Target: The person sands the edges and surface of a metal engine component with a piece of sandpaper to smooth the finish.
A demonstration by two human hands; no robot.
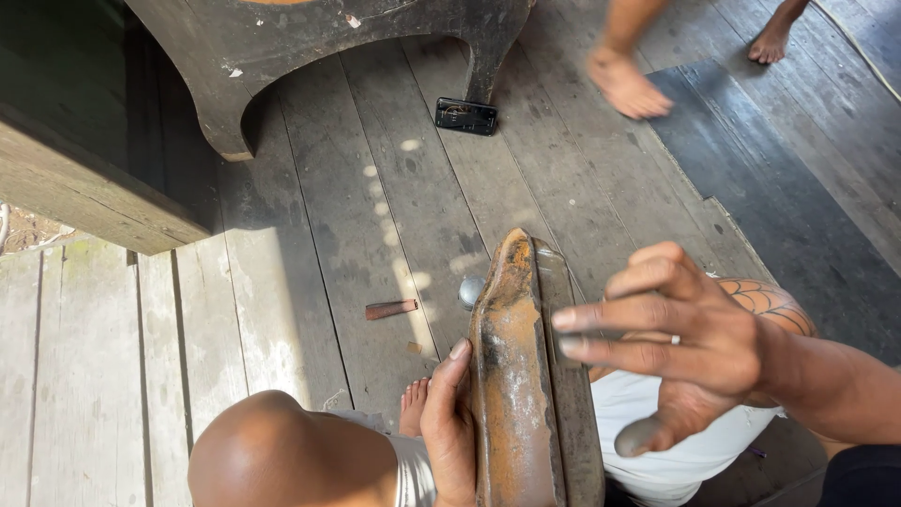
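My left hand (449,427) grips the rusty iron block (514,376), its base cut off below; right hand (690,343) hovers open-fingered, possibly palming a blurred grey object (638,437).

We're on a weathered plank floor (375,216), looks like a house porch or open veranda used as an informal work spot. We see a dark wooden stool (310,47), a phone (465,116) lying on the boards, bare feet (627,84) of another person, sunlight patches, and a rusty iron block (511,376).
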